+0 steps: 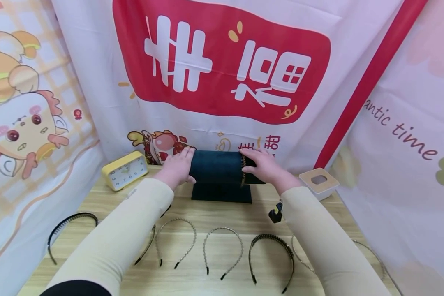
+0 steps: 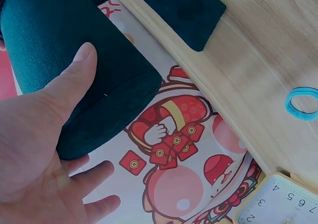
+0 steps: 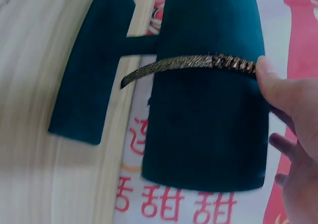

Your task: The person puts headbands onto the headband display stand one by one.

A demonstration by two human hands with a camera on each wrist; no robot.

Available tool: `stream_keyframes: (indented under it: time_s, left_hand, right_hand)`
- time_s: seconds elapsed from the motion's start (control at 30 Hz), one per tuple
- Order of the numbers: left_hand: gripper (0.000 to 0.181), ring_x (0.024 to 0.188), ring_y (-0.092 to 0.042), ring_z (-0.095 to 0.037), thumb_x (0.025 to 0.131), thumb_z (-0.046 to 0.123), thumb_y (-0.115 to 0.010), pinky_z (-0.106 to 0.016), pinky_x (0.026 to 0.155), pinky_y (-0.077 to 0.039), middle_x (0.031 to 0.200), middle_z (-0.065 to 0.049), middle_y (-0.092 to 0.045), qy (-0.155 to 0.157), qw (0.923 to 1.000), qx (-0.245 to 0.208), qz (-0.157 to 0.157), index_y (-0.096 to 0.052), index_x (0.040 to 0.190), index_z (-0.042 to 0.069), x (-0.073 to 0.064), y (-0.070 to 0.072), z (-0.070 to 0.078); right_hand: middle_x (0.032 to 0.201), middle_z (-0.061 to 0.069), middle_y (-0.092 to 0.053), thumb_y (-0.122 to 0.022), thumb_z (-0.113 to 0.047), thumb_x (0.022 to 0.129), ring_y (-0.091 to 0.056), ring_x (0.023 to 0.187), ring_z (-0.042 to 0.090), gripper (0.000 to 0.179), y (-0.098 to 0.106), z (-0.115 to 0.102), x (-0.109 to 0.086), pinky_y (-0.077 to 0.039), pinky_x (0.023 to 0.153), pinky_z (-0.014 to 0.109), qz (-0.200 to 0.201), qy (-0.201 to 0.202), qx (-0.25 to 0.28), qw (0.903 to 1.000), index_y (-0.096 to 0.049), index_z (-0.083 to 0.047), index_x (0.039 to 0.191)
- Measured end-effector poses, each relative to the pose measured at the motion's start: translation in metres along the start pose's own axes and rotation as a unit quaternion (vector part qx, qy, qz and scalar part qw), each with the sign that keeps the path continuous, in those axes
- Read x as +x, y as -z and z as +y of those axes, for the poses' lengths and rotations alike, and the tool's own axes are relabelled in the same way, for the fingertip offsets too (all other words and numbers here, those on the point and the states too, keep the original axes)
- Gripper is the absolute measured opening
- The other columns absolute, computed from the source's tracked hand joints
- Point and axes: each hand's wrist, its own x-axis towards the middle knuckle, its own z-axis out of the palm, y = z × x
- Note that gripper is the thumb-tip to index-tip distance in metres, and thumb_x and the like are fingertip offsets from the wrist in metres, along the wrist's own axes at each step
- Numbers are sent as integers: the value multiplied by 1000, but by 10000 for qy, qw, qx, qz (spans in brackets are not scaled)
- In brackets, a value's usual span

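A dark green velvet headband display stand [image 1: 216,166], a horizontal roll on a flat base, stands at the back of the table. My left hand [image 1: 177,164] holds the roll's left end; in the left wrist view its thumb [image 2: 79,72] lies along the velvet, with several fingers spread past the end. A gold-and-black headband [image 3: 194,61] sits over the right part of the roll, its tip hanging free below in the right wrist view. My right hand [image 1: 264,164] grips this headband, thumb on its front and fingers over the far side, partly hidden behind the roll.
Several headbands lie in front, including a beaded one [image 1: 223,228] and a black one [image 1: 271,237]. A yellow clock [image 1: 126,170] stands left, a white box with wooden lid [image 1: 319,180] right. A blue ring [image 2: 303,103] lies near the clock. Printed cloth hangs behind.
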Motion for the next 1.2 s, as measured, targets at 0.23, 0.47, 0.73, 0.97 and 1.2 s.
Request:
stream_keyframes:
  time_s: [0.23, 0.47, 0.73, 0.97, 1.2]
  left_hand:
    - [113, 138, -33, -42, 79, 47, -81, -65, 109, -25, 161, -21, -16, 31, 10000, -1, -2, -12, 157, 3, -3, 2, -1]
    - [112, 138, -32, -42, 80, 46, -80, -64, 109, -25, 161, -21, -15, 38, 10000, -2, -10, -12, 157, 3, -4, 2, -1]
    - [111, 138, -32, -43, 81, 43, -80, -65, 109, -23, 161, -21, -13, 57, 10000, -10, -24, -10, 157, 3, -4, 3, -2]
    - [110, 135, -36, -44, 81, 43, -80, -65, 108, -26, 160, -22, -16, -25, 10000, -54, -6, -12, 157, 2, -8, 6, 3]
    - [111, 136, -36, -43, 80, 44, -80, -64, 108, -26, 160, -22, -16, -11, 10000, -40, 31, -13, 157, 2, -8, 6, 5]
  right_hand:
    - [156, 6, -37, -66, -32, 96, -27, 144, 25, 68, -11, -24, 19, -18, 117, 42, -135, 205, 21, 9997, -36, -15, 154]
    - [157, 3, -35, -64, -34, 97, -27, 144, 24, 68, -22, -46, 31, -18, 117, 44, -134, 198, 17, 9997, -34, -17, 155]
    - [159, 0, -31, -61, -39, 98, -25, 144, 30, 67, -28, -56, 36, -12, 116, 55, -116, 120, -77, 9998, -32, -22, 156]
    - [160, -1, -29, -60, -41, 98, -25, 144, 28, 70, -26, -52, 33, -11, 116, 54, -200, 106, -16, 9997, -27, -25, 158]
    - [162, -2, -22, -65, -45, 94, -18, 147, 23, 82, -24, -43, 26, -15, 117, 52, -134, -63, 968, 9952, -16, -33, 159]
